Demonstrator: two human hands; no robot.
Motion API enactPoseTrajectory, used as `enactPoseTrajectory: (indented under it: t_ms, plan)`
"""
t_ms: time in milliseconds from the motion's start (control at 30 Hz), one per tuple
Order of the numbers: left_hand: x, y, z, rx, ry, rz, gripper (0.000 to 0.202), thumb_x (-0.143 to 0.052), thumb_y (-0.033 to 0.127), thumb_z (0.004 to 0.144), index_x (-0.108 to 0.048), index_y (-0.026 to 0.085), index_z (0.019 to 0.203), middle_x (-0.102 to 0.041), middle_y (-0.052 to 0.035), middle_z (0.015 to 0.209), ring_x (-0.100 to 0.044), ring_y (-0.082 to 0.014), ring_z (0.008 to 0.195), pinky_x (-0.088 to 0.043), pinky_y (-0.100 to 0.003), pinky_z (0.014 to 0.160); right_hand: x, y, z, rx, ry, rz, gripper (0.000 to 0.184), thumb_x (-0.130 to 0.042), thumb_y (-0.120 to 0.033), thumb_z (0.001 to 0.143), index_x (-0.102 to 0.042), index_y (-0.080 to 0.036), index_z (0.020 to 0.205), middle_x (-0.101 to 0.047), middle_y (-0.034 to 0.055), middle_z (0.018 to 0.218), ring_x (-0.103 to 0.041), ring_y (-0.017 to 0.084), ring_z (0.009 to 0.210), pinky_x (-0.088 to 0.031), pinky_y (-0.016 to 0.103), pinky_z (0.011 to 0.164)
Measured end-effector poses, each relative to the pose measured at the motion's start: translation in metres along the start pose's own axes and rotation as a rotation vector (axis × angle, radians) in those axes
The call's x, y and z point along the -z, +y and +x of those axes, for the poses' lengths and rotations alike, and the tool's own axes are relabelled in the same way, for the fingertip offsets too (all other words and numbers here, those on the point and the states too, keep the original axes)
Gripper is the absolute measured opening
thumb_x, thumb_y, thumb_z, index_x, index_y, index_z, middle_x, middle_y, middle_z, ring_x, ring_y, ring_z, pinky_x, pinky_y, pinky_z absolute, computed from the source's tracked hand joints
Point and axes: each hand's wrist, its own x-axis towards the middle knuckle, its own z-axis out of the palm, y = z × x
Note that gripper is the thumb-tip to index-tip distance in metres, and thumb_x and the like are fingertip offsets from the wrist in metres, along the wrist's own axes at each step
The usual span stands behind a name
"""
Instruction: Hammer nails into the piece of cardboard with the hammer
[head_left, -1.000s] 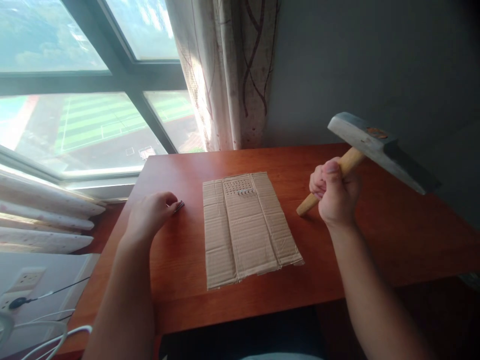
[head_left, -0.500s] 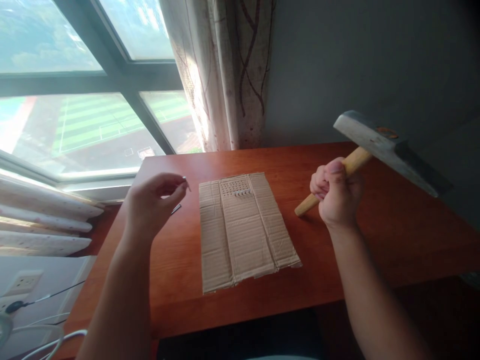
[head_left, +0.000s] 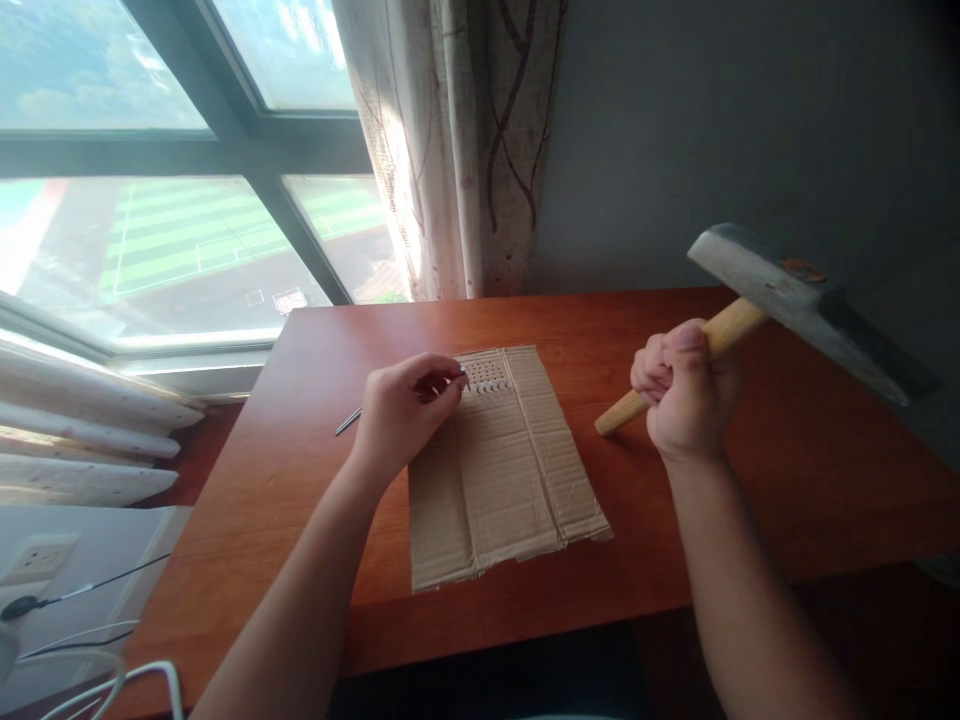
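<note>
My left hand [head_left: 401, 410] is over the upper left part of a creased sheet of brown cardboard [head_left: 510, 470]. Thumb and forefinger pinch a small shiny nail [head_left: 463, 371], mostly hidden by the fingers. Beside those fingertips, the cardboard carries rows of small dark holes [head_left: 487, 371] and a line of short silvery bits [head_left: 495, 386], too small to tell apart. My right hand [head_left: 686, 395] is wrapped around the wooden handle of a hammer [head_left: 787, 285], raised above the table with its grey metal head up to the right.
A thin metal rod [head_left: 349, 420] lies on the reddish-brown table [head_left: 525, 610], left of the cardboard. Beyond the table are a window [head_left: 187, 240], a patterned curtain [head_left: 450, 150] and a dark wall. White cables [head_left: 142, 670] and a wall socket [head_left: 39, 558] are at lower left.
My left hand has moved right, from beside the cardboard to over its top part, still pinching the nail. My right hand stays raised with the hammer, slightly farther right in view.
</note>
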Motion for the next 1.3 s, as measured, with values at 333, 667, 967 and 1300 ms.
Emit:
enactPoseTrajectory:
  t_ms: [333,667,967,1300]
  plan:
    - [-0.0001,0.0011,-0.0007,-0.027,0.003,0.016,0.012,-0.071,0.029,0.08,-0.071,0.018,0.082,-0.068,-0.0001,0.069,-0.06,-0.0107,0.06,-0.048,-0.021,0.057,-0.0007,0.0008,-0.0014,0.013,-0.005,0.017,0.048,-0.065,-0.045,0.09,-0.032,-0.022,0.062,-0.026,-0.0099,0.047,-0.023,0.005,0.037,-0.015,0.022,0.035]
    - [-0.0002,0.0006,-0.0005,-0.059,-0.014,0.068,0.014,-0.07,0.032,0.08,-0.072,0.018,0.084,-0.069,-0.0015,0.07,-0.063,-0.0127,0.061,-0.051,-0.022,0.057,-0.0003,-0.0019,-0.0009,0.018,-0.01,-0.046,0.049,-0.06,-0.047,0.092,-0.029,-0.023,0.062,-0.023,-0.0093,0.048,-0.023,0.006,0.037,-0.015,0.023,0.036]
    - [-0.0015,0.0024,-0.0005,-0.082,-0.022,0.079,0.012,-0.069,0.029,0.081,-0.072,0.018,0.082,-0.071,-0.0023,0.072,-0.065,-0.0135,0.064,-0.053,-0.023,0.061,-0.0008,-0.0021,-0.0011,0.012,-0.016,-0.014,0.048,-0.061,-0.045,0.092,-0.031,-0.023,0.062,-0.024,-0.0093,0.048,-0.022,0.006,0.037,-0.015,0.023,0.036]
    - [-0.0038,0.0044,-0.0012,-0.105,0.002,0.115,0.009,-0.067,0.027,0.08,-0.071,0.019,0.08,-0.066,0.0004,0.064,-0.058,-0.0111,0.056,-0.048,-0.022,0.057,-0.0017,-0.0042,-0.0023,-0.033,-0.079,-0.103,0.049,-0.059,-0.054,0.091,-0.033,-0.023,0.063,-0.027,-0.0087,0.048,-0.026,0.007,0.039,-0.019,0.024,0.038]
